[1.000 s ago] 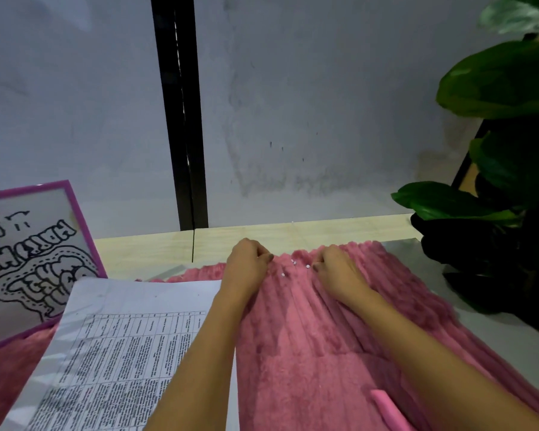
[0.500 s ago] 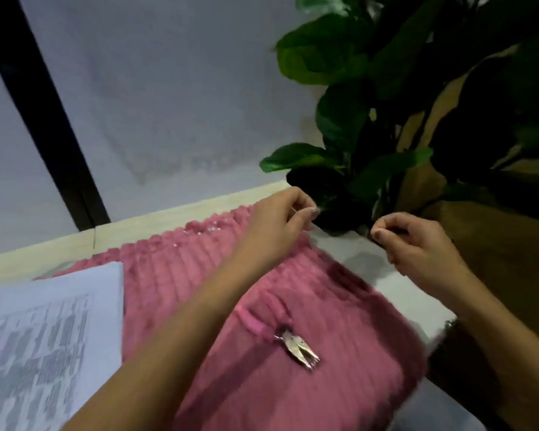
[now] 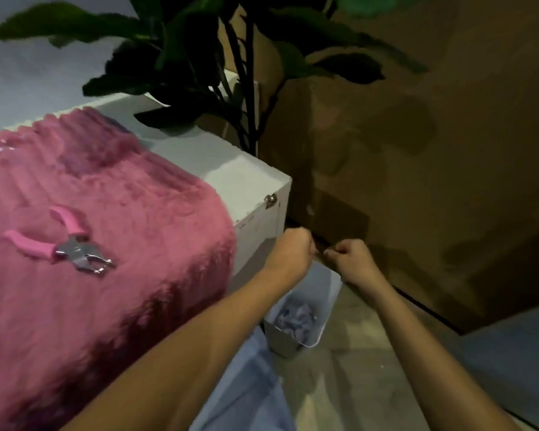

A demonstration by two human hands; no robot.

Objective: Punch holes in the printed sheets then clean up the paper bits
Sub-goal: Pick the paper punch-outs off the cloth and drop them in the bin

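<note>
My left hand (image 3: 293,247) and my right hand (image 3: 353,258) hang side by side past the table's corner, above a small white bin (image 3: 332,287) on the floor. Each hand has its fingertips pinched together on tiny paper bits that barely show. Crumpled pale scraps (image 3: 296,318) lie in the bin. A pink-handled hole punch (image 3: 72,244) rests on the fluffy pink cloth (image 3: 131,206) over the table. A few white paper bits (image 3: 0,149) remain on the cloth's far left edge. The printed sheets are out of view.
The white table's corner (image 3: 249,178) juts out just left of my hands. A dark leafy plant (image 3: 199,57) stands behind it. A brown cardboard surface (image 3: 417,150) fills the right side. My knee in light blue fabric (image 3: 246,384) sits below the bin.
My view swung right and down, from the cloth and printed sheets to the floor. Both hands moved off the cloth, pinched, and now hang over the bin.
</note>
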